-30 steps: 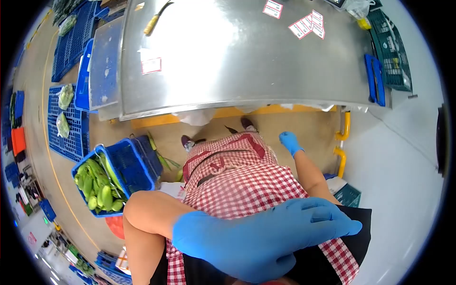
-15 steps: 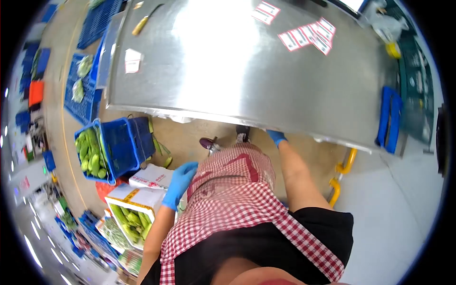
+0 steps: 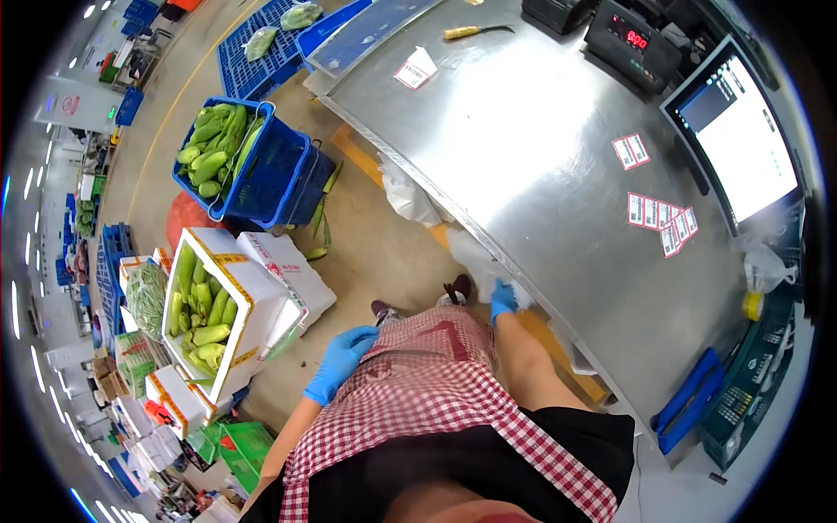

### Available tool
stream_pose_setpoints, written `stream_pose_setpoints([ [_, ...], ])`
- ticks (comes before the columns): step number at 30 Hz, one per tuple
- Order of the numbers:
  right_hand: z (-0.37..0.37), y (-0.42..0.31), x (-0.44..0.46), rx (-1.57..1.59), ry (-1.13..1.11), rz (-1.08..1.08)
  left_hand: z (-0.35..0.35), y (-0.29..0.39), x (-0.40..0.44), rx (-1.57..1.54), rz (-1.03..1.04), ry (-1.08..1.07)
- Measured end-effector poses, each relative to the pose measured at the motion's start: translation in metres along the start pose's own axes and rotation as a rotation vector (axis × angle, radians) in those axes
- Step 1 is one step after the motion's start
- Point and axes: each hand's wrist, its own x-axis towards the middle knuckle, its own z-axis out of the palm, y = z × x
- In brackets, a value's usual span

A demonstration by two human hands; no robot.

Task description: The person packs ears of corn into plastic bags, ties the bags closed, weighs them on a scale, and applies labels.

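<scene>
My left hand (image 3: 342, 362), in a blue glove, rests at the left side of the red checked apron (image 3: 418, 375), its fingers stretched out and holding nothing. In a blue glove too, my right hand (image 3: 503, 298) hangs below the front edge of the steel table (image 3: 488, 148), beside a white plastic bag (image 3: 471, 261). Its fingers are too small and partly hidden to tell whether they grip the bag. Left of my left hand stands a white foam box (image 3: 253, 301) of green corn (image 3: 205, 301), with a white lid (image 3: 288, 270) next to it.
A blue crate (image 3: 266, 170) of green vegetables stands left of the table. On the table are a yellow-handled knife (image 3: 462, 32), labels (image 3: 645, 209), a scale (image 3: 632, 44), a monitor (image 3: 741, 131) and a blue object (image 3: 689, 401). A green crate (image 3: 248, 449) is at lower left.
The view has swung left, bringing the foam box and monitor into fuller view. My left hand has gone from close before the camera down to the apron's side; my right hand is lower beside the bag.
</scene>
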Motion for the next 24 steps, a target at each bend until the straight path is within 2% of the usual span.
stream_pose_setpoints([
  [1, -0.011, -0.02, -0.026, -0.151, -0.118, 0.006, -0.003, -0.003, -0.004, -0.005, 0.007, 0.01],
  [2, -0.02, -0.034, -0.062, -0.107, -0.172, -0.167, -0.007, -0.006, -0.008, -0.009, 0.016, 0.022],
  [3, -0.006, -0.04, -0.075, 0.043, -0.148, -0.156, -0.012, -0.01, -0.012, -0.014, 0.025, 0.035],
  [4, -0.013, -0.051, -0.085, -0.066, -0.326, -0.514, -0.018, -0.012, -0.015, -0.054, 0.017, 0.047],
  [5, -0.014, -0.063, -0.101, -0.137, -0.444, -0.589, -0.023, -0.013, -0.017, -0.093, 0.008, 0.054],
  [7, -0.049, -0.111, -0.148, -0.406, -0.567, -0.951, -0.032, -0.026, -0.017, -0.141, 0.026, 0.078],
  [9, -0.083, -0.156, -0.201, -0.407, -0.717, -1.07, -0.046, -0.053, -0.009, -0.161, 0.081, 0.139],
  [10, -0.085, -0.176, -0.233, -0.209, -0.862, -0.889, -0.054, -0.072, -0.004, -0.06, 0.182, 0.193],
  [12, -0.047, -0.189, -0.278, -0.086, -0.728, -1.616, -0.074, -0.036, -0.027, 0.613, 0.556, 0.385],
  [13, -0.04, -0.202, -0.303, -0.256, -0.856, -1.595, -0.087, -0.023, -0.038, 0.968, 0.704, 0.482],
  [15, -0.058, -0.227, -0.371, -0.608, -1.078, -1.507, -0.108, -0.032, -0.048, 0.874, 0.844, 0.324],
  [16, -0.09, -0.251, -0.408, -0.681, -1.088, -1.372, -0.119, -0.035, -0.054, 0.824, 0.919, 0.239],
  [19, -0.076, -0.263, -0.419, -0.785, -0.853, -1.564, -0.173, -0.056, -0.086, 0.688, 0.508, -0.04],
  [20, -0.067, -0.265, -0.416, -0.817, -0.767, -1.666, -0.19, -0.065, -0.091, 0.731, 0.31, -0.091],
  [23, -0.061, -0.285, -0.45, -0.801, -0.651, -1.822, -0.216, -0.124, -0.099, 0.492, 0.373, 0.029],
  [24, -0.057, -0.293, -0.469, -0.846, -0.616, -1.874, -0.218, -0.144, -0.101, 0.557, 0.753, 0.353],
])
